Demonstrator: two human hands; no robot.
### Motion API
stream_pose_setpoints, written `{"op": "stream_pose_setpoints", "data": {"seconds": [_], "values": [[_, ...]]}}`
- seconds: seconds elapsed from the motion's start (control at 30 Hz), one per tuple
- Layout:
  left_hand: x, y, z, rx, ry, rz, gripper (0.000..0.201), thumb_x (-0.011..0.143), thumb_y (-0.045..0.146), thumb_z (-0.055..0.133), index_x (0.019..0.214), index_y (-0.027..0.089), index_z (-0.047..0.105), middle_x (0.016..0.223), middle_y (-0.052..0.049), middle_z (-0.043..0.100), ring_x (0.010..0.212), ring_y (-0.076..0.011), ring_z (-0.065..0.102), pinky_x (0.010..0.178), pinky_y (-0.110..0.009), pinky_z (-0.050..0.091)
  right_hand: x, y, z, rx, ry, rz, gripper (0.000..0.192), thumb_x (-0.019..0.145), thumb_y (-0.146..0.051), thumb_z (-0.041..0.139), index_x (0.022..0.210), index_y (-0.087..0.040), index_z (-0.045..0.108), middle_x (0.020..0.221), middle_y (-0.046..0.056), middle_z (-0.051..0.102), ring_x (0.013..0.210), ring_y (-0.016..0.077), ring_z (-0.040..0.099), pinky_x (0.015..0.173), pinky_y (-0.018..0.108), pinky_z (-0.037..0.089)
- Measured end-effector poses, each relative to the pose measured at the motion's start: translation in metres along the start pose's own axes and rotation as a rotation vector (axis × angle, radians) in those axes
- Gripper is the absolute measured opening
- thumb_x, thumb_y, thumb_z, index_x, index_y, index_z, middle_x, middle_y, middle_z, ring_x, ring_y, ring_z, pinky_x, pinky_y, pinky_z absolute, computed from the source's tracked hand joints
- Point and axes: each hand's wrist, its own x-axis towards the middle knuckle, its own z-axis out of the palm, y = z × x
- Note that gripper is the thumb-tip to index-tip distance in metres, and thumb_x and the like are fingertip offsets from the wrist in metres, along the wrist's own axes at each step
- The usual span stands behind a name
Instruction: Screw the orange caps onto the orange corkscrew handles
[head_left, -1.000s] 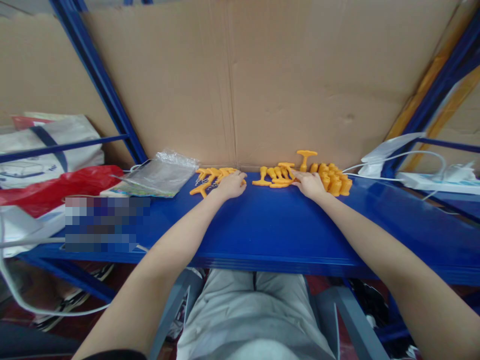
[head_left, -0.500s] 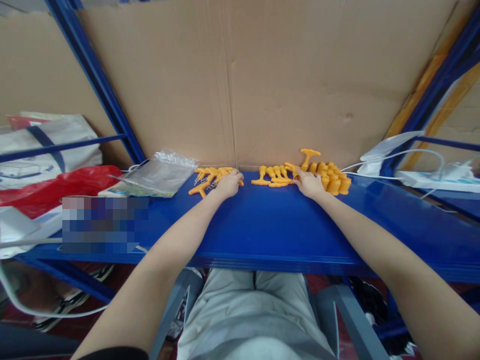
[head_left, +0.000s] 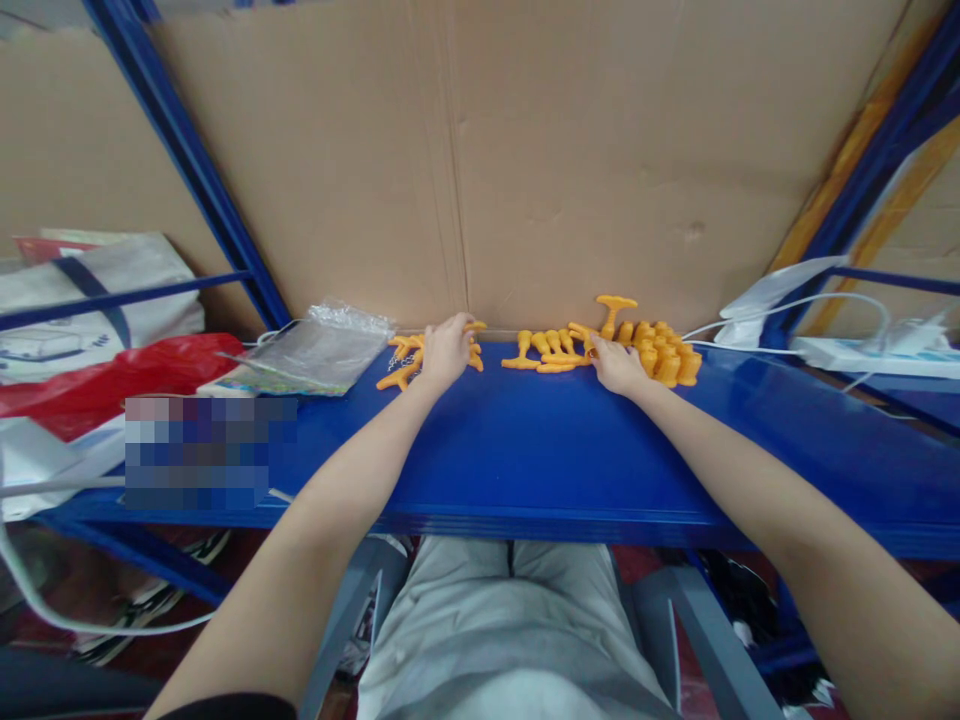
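Note:
My left hand (head_left: 448,355) is closed at the left pile, and a yellow T-shaped corkscrew handle (head_left: 475,326) pokes out by its fingertips. Around it lie more yellow corkscrews (head_left: 399,378) with metal spirals showing. My right hand (head_left: 619,368) rests with curled fingers among yellow pieces; what is under its fingertips is hidden. Just left of that hand, a row of yellow T-shaped pieces (head_left: 556,362) lies flat. Behind it, one T-shaped piece (head_left: 616,308) stands with its crossbar up. Several yellow stubby sleeves (head_left: 666,358) stand bunched to its right.
The blue shelf (head_left: 517,450) runs across in front of me, with a cardboard wall (head_left: 570,170) behind. On the left lie a clear plastic bag (head_left: 322,345), a red bag (head_left: 142,370) and a canvas bag (head_left: 112,290). A white power strip (head_left: 877,362) and cables are at right.
My left hand has risen slightly and shifted back over the left pile, and a handle now shows beyond its fingertips. My right hand has stayed almost in place.

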Motion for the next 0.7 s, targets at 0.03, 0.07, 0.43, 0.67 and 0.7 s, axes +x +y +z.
{"op": "stream_pose_setpoints", "data": {"seconds": [0.03,0.07,0.43,0.67,0.7], "values": [[0.001,0.000,-0.001,-0.040,0.036,-0.013,0.022,0.097,0.015,0.048,0.114,0.021,0.060,0.118,-0.009,0.073,0.113,-0.0248,0.067,0.101,-0.042,0.049,-0.001,-0.001,-0.001,0.002,-0.005,-0.009,0.060,0.097,-0.022,0.035,0.157,-0.014,0.036,0.157,0.017,0.046,0.143,0.0325,0.045,0.113,0.057,0.036],[0.002,-0.001,-0.002,-0.082,0.068,-0.026,0.021,0.097,0.016,0.048,0.114,0.021,0.060,0.116,-0.008,0.074,0.110,-0.0238,0.068,0.098,-0.040,0.051,-0.001,-0.002,-0.002,0.002,-0.010,-0.019,0.061,0.097,-0.021,0.034,0.157,-0.012,0.035,0.159,0.018,0.044,0.144,0.0326,0.043,0.115,0.059,0.034],[0.008,-0.002,0.021,-0.404,0.051,-0.082,0.017,0.094,0.016,0.056,0.110,0.021,0.055,0.101,-0.005,0.074,0.083,-0.0149,0.074,0.079,-0.028,0.060,-0.008,-0.007,-0.028,-0.107,0.112,-0.062,0.063,0.094,-0.016,0.033,0.156,-0.017,0.041,0.159,0.018,0.044,0.141,0.0365,0.044,0.110,0.065,0.035],[0.004,0.003,0.011,-0.191,-0.140,0.026,0.039,0.093,0.016,0.053,0.130,0.023,0.061,0.118,-0.006,0.075,0.106,-0.0212,0.071,0.097,-0.036,0.057,-0.001,0.026,-0.054,-0.223,0.100,0.159,0.039,0.090,-0.021,0.047,0.122,-0.018,0.070,0.120,0.021,0.071,0.116,0.0371,0.061,0.096,0.058,0.043],[0.003,0.004,0.010,-0.168,-0.199,0.056,0.039,0.092,0.015,0.051,0.128,0.022,0.064,0.121,-0.006,0.074,0.111,-0.0215,0.070,0.101,-0.036,0.055,0.002,0.032,-0.052,-0.227,0.071,0.189,0.035,0.089,-0.023,0.050,0.116,-0.019,0.073,0.116,0.020,0.072,0.114,0.0367,0.063,0.095,0.058,0.043]]}}
